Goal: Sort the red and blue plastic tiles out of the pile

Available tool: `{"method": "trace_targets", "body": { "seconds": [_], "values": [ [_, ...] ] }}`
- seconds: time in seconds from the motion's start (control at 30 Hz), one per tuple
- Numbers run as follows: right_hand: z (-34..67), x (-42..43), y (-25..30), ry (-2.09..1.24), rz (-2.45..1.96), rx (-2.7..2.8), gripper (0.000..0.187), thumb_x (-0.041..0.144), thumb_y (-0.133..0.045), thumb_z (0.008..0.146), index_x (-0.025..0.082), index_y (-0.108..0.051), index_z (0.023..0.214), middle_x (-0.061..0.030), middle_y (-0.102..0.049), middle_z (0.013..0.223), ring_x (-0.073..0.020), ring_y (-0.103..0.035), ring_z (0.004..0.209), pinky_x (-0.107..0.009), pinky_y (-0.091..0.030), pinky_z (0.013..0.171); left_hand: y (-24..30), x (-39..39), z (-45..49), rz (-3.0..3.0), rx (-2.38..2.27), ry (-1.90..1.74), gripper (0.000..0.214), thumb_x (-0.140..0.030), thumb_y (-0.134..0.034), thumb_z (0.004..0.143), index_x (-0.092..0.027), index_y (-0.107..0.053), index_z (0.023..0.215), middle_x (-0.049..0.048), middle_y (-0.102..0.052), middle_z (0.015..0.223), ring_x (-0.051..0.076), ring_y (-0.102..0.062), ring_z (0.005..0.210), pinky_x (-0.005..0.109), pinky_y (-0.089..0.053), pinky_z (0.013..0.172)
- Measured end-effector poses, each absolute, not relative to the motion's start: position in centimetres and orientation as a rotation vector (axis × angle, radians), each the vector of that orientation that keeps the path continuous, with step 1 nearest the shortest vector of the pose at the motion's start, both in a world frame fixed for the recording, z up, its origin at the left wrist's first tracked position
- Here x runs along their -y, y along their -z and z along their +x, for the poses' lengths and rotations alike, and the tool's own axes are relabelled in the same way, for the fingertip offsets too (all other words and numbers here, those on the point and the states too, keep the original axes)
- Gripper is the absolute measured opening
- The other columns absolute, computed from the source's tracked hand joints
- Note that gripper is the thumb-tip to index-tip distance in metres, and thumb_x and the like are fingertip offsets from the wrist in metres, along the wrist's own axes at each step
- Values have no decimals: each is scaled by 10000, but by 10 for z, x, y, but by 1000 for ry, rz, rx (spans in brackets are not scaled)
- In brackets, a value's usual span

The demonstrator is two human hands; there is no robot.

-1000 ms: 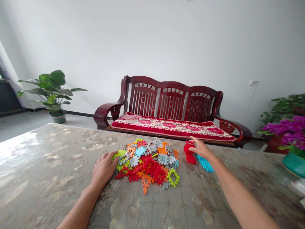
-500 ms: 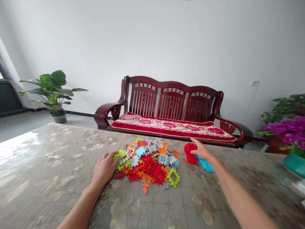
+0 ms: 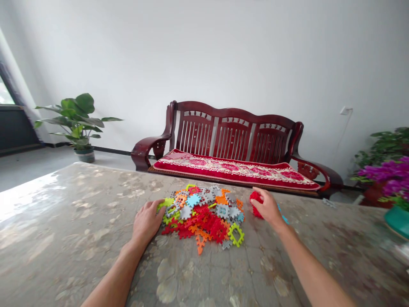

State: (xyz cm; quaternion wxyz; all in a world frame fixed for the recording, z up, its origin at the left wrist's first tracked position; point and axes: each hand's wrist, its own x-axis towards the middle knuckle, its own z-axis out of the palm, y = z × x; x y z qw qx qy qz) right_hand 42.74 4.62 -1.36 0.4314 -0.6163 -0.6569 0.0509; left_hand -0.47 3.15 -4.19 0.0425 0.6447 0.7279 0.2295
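Note:
A heap of interlocking plastic building pieces [image 3: 207, 221] in red, orange, grey, lime green and blue lies mid-table. My left hand [image 3: 147, 219] rests at the heap's left edge, thumb and fingers apart, fingertips touching a lime green piece [image 3: 166, 203]. To the right of the heap, my right hand [image 3: 267, 207] grips a red cluster of interlocking pieces [image 3: 255, 205], thumb on the near side and fingers over its top. Partly hidden behind that hand are blue pieces [image 3: 284, 219] on the table.
A patterned cover lies over the table [image 3: 79, 238]. Beyond it stands a dark red wooden bench [image 3: 231, 132] with a floral cushion [image 3: 236, 170]. One potted plant [image 3: 78, 119] is at the left; purple flowers [image 3: 386, 177] in a teal pot [image 3: 398, 219] stand at the right.
My right hand has closed further over the red cluster and now covers more of it and the blue pieces. My left hand stays by the heap. The view has shifted slightly.

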Motion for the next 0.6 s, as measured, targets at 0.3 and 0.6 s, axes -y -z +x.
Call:
{"method": "trace_targets", "body": {
  "seconds": [0.3, 0.6],
  "values": [
    [305, 49, 21, -80, -1411, 1925, 569, 296, -718, 702, 301, -583, 1254, -68, -650, 1176, -305, -565, 1089, -502, -447, 962, 40, -30, -2, 1964, -2225, -701, 428, -385, -366, 927, -236, -631, 1227, 111, -644, 1198, 268, -601, 1099, 382, -435, 954],
    [290, 51, 38, 47, -1462, 2000, 696, 228, -716, 693, 349, -508, 1346, -64, -646, 1171, -327, -545, 1075, -522, -432, 949, 39, -29, -2, 1963, -2228, -720, 415, -378, -382, 923, -238, -640, 1216, 108, -648, 1192, 261, -604, 1089, 374, -435, 950]
  ]
}}
